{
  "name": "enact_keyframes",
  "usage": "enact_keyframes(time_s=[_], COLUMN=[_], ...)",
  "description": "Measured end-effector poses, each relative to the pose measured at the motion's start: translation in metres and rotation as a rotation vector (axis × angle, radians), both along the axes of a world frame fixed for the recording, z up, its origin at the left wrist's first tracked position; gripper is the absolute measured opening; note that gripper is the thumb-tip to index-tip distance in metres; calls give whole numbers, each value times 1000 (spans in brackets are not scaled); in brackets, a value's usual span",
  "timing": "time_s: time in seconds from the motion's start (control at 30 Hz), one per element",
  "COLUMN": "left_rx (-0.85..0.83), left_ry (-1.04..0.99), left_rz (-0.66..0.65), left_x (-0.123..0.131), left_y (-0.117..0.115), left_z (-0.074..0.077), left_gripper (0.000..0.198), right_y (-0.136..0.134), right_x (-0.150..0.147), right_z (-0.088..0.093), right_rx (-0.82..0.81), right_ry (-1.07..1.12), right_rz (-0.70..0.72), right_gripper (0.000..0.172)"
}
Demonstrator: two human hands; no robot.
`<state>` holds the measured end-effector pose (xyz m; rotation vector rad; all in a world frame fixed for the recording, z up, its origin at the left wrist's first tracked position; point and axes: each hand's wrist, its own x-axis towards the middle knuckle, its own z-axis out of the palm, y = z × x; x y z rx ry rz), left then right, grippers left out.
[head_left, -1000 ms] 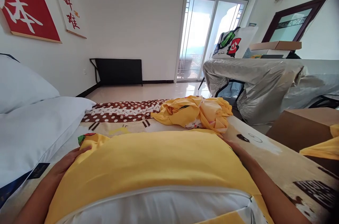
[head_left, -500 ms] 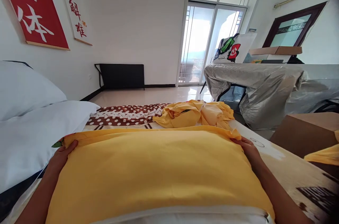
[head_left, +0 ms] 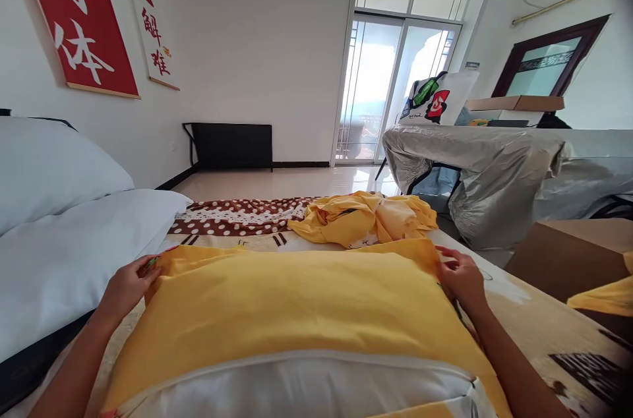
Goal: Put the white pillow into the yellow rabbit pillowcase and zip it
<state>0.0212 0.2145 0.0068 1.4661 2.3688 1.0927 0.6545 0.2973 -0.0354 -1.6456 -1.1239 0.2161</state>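
Observation:
A yellow pillowcase (head_left: 297,299) covers most of a white pillow (head_left: 297,386) lying right in front of me. The pillow's piped white end shows at the near side, out of the case. My left hand (head_left: 129,286) pinches the far left corner of the pillowcase, where a bit of red and green print shows. At the far right corner, my right hand (head_left: 461,276) grips the cloth between thumb and fingers. The far edge of the case stretches loosely between both hands.
White pillows (head_left: 69,260) are stacked on the left. Beyond lie crumpled yellow cloth (head_left: 366,217) and a brown dotted blanket (head_left: 247,215) on the bed. A cardboard box (head_left: 568,260) and a table with silvery covering (head_left: 494,180) stand at the right.
More of the white pillow shows at the near end now. The far corners of the case are bunched and lifted in both hands, and the left hand has shifted slightly right.

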Motion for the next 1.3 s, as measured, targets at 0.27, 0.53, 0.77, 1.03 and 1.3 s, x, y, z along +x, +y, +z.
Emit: enact_keyframes(time_s=[0.27,0.53,0.77,1.03,1.3], left_rx=[-50,-150,-230,-23,-70], left_ry=[347,390,358,383,286], left_rz=[-915,-994,-929,-1110,-826], left_x=[127,130,116,127,128], left_y=[-103,-141,-154,-151,-118], left_z=[51,31,39,44,25], left_gripper=[66,39,33,17,33], right_y=[-148,-191,-197,-174,-157], right_x=[-131,-116,-105,-99,-109], right_z=[94,61,83,64,53], right_rx=[4,-36,-295,-94,-77], right_ry=[-709,-741,-739,-767,-733], right_rz=[986,953,923,940,746], right_gripper=[54,28,38,27,37])
